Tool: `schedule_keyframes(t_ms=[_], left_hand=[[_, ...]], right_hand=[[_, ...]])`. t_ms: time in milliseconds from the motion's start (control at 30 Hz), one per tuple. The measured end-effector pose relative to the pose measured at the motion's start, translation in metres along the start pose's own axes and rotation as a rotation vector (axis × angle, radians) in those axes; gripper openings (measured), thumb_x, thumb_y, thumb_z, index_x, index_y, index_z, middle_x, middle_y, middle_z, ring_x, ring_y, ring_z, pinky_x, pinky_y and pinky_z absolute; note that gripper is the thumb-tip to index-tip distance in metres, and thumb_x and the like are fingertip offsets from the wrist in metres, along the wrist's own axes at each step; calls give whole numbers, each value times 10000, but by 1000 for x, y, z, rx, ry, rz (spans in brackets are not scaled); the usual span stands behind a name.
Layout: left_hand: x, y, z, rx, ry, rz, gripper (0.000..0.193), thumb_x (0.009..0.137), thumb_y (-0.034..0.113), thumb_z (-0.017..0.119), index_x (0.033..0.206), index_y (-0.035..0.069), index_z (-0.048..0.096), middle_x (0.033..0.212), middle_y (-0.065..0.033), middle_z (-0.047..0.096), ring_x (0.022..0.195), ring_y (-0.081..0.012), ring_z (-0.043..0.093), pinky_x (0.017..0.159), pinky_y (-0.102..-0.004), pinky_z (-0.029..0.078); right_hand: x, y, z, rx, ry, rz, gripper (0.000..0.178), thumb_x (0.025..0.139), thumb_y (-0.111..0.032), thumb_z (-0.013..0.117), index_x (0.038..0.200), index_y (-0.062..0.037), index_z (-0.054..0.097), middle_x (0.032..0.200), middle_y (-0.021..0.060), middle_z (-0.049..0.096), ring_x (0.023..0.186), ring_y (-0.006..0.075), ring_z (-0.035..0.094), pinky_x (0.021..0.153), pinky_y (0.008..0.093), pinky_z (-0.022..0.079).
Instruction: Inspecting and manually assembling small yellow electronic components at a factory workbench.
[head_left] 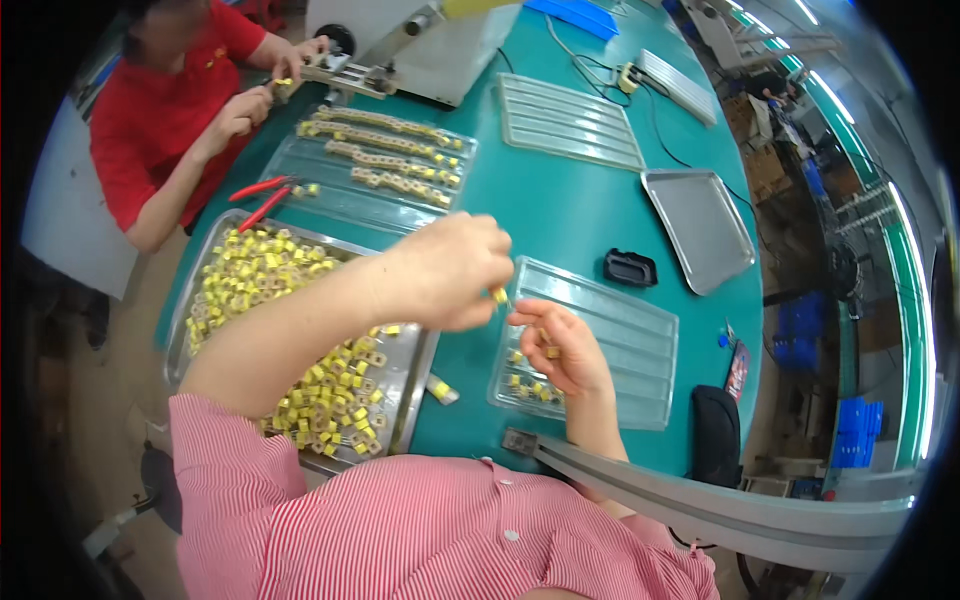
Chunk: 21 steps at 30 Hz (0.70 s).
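My left hand (450, 272) reaches across the metal tray and pinches a small yellow-wrapped coil (499, 295) at its fingertips. Close beside it, palm turned up, my right hand (562, 350) has its thumb and forefinger near the thin leads of that coil. One or two small tan pieces (551, 352) sit in the curled fingers of the right hand. Beneath the right hand lies a clear ribbed tray (630, 345), with several yellow coils (532, 388) in its near left corner. A heap of yellow-and-tan coils (335, 400) fills much of the metal tray (408, 400) under my left forearm.
Across the table, a person in red (180, 100) works at a machine (400, 50). Red-handled pliers (265, 200) lie near a tray with coil rows (385, 150). A black dish (630, 268), grey tray (700, 230), black case (716, 435) and metal rail (700, 495) are right.
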<state>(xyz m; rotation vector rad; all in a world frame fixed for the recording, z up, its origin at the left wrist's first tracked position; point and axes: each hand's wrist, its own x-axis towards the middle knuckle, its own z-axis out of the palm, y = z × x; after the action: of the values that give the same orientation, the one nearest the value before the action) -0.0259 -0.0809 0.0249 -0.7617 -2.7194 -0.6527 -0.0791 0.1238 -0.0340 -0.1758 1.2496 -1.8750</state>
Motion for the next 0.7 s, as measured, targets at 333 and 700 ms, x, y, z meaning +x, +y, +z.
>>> schedule_keyframes(t_ms=[333,700], left_hand=[[21,37,14,88,-19,188,190,501,88,599,654,60,489,643,-45,421,657,-208,436,586,-310,355],[16,51,15,-136,240,19,446,496,175,737,869,40,533,803,-66,532,740,-244,510,649,-331,417]], right_hand=[[-11,-9,-4,-222,-150,46,125,750,-101,595,845,-29,557,679,11,555,520,40,495,400,146,338],[-8,1,-16,219,-290,-90,155,788,-96,539,909,-2,521,812,109,559,447,41,434,366,151,307]])
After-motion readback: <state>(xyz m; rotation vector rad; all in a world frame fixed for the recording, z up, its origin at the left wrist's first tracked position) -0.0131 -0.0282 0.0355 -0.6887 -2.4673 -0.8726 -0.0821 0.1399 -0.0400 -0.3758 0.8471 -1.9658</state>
